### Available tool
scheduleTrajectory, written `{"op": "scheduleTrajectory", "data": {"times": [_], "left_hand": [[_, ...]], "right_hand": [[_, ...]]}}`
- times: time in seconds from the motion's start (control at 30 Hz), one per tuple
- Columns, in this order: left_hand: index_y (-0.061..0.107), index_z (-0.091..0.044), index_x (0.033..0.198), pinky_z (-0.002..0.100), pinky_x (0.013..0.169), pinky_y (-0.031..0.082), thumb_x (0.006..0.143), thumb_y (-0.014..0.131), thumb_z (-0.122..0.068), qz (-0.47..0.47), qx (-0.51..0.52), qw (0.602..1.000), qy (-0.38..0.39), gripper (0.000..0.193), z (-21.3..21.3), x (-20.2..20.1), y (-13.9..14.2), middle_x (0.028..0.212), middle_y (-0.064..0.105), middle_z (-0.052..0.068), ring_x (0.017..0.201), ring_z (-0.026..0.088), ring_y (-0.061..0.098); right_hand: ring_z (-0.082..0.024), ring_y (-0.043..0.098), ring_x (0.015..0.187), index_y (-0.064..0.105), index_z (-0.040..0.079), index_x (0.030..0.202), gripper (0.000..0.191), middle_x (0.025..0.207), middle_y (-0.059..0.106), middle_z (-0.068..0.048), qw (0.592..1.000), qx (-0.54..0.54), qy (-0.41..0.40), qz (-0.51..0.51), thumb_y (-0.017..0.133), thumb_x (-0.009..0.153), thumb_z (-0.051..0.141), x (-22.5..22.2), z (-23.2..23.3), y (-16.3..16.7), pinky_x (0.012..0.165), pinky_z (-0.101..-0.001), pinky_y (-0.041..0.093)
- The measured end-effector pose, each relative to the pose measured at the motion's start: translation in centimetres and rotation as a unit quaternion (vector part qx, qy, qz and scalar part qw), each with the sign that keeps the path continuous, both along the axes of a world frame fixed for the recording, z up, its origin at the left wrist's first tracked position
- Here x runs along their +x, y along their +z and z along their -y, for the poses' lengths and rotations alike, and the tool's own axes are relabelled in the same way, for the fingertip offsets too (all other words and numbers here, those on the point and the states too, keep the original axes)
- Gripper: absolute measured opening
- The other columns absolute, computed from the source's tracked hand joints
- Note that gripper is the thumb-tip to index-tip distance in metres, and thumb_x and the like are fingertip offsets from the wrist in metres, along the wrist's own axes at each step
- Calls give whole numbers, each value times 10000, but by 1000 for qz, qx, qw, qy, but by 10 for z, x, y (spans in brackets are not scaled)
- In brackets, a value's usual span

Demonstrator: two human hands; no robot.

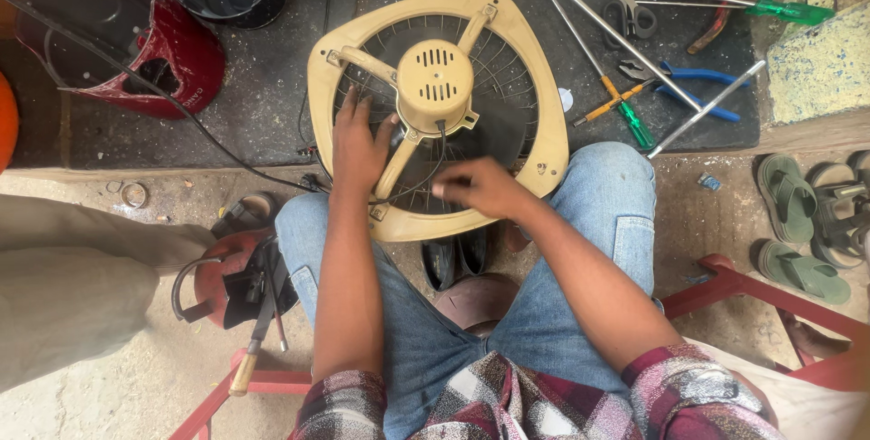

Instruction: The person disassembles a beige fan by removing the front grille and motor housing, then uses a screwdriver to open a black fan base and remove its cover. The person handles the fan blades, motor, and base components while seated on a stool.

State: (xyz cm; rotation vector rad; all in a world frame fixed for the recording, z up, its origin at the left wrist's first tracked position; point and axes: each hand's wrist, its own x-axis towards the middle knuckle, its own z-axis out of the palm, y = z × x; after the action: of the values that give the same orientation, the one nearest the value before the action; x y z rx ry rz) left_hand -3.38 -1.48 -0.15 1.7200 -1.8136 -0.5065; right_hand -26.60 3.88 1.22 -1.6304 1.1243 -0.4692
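Resting flat, fingers spread, the left hand is pressing the beige rounded-triangle fan (wire grille); the blurred right hand is hovering, grip unclear.

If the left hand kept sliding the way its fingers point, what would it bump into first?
Probably the cream motor housing of the fan: the left hand lies on the grille, fingers aimed up toward it, though depth is unclear.

Matt cream fan housing, blue denim jeans
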Motion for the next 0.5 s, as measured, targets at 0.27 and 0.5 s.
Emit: {"op": "scheduleTrajectory", "data": {"times": [0.27, 0.5], "left_hand": [[638, 37, 1305, 502, 1096, 344, 958, 696, -328, 35, 24, 999, -20, 506, 4, -1, -9, 1334, 644, 214, 1271, 368, 555], [640, 30, 1308, 515, 1127, 289, 964, 700, -365, 41, 12, 999, 2, 527, 5, 1, -14, 1406, 589, 211, 1393, 372, 438]], "right_hand": [[-328, 671, 1030, 722, 6, 1128, 331, 1083, 720, -187, 941, -181, -256, -129, 761, 920, 261, -31, 19, 7, 921, -440, 523], [-437, 601, 1023, 661, -98, 1209, 530, 1142, 665, -274, 908, -317, -205, -182, 796, 853, 271, -28, 18, 7, 873, -508, 431]]}}
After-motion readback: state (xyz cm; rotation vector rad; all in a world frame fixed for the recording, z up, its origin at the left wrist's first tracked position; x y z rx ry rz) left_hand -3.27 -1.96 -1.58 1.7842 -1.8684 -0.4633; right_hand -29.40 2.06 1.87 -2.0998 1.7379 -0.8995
